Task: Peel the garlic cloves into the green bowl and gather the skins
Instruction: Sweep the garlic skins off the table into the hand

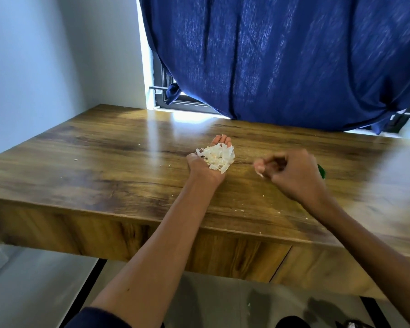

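The left hand (208, 162) lies palm up on the table (104, 162), just right of the frame's centre, its fingers straight and pointing toward 12 o'clock. A heap of white skins (219, 157) sits in the palm, covering most of it, with only the fingertips (220, 139) showing past the pile at its 12 o'clock side. The fingers are relaxed and not closed round the pile; it simply rests in the cupped palm.

At 3 o'clock from that hand, near but apart from it, the right hand (291, 174) hovers over the tabletop, blurred by motion. Its fingers are curled in and its thumb and fingertips are pressed together on a small pale scrap (259, 172) that pokes out at the hand's 9 o'clock edge. The blur keeps the scrap's shape from being made out.

Of the bowl (322, 172) only a thin green sliver shows, at the right hand's 3 o'clock side, mostly hidden behind that hand. What is in it cannot be told.

Small pale crumbs (242, 210) are scattered on the wood, most of them at 6 o'clock from the two hands near the table's front edge, a few more far off toward 9 o'clock.

A dark blue curtain (282, 55) hangs at 12 o'clock behind the table, over a window frame (173, 100). A pale wall (45, 55) fills the 10 o'clock corner
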`<state>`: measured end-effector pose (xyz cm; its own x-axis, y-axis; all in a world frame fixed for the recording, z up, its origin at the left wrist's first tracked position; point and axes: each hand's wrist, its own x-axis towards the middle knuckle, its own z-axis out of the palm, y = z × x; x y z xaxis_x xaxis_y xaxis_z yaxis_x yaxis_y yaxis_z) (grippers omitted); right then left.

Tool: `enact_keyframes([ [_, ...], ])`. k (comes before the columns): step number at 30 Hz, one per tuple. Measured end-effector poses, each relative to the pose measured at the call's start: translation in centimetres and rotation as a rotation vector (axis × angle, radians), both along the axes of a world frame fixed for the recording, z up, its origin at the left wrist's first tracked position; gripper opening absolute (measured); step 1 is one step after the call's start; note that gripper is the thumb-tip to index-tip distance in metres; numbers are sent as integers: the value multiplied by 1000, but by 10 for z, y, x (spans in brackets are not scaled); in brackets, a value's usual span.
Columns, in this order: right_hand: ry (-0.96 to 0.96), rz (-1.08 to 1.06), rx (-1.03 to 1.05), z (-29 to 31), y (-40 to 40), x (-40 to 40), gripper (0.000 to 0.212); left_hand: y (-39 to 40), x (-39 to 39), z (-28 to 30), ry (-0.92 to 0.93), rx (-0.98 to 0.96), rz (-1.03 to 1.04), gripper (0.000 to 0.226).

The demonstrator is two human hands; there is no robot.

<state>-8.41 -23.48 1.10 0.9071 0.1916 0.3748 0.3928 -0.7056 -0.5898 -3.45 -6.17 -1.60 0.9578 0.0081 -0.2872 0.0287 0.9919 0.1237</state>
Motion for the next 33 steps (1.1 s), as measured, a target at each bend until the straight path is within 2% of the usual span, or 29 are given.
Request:
enact_keyframes([
  [5, -15, 140, 141, 41, 29, 53, 17, -14, 23, 9, -10, 97, -7, 62],
  [9, -69, 220, -9, 56, 33, 87, 15, -19, 47, 14, 24, 102, -15, 53],
  [13, -6, 217, -24, 77, 29, 108, 15, -28, 55, 33, 52, 154, -54, 53],
  [17, 80, 248, 21, 112, 21, 110, 13, -39, 49, 71, 82, 118, -78, 63],
  [21, 132, 283, 91, 153, 8, 98, 20, -48, 41, 110, 161, 50, -78, 45],
  [27, 115, 132, 146, 229, -9, 84, 18, -63, 32, 184, 149, 40, -109, 48],
  [30, 116, 107, 159, 255, -15, 80, 16, -67, 31, 210, 186, 21, -109, 48],
  [33, 169, 101, 125, 268, -19, 74, 23, -71, 24, 234, 148, 14, -159, 44],
])
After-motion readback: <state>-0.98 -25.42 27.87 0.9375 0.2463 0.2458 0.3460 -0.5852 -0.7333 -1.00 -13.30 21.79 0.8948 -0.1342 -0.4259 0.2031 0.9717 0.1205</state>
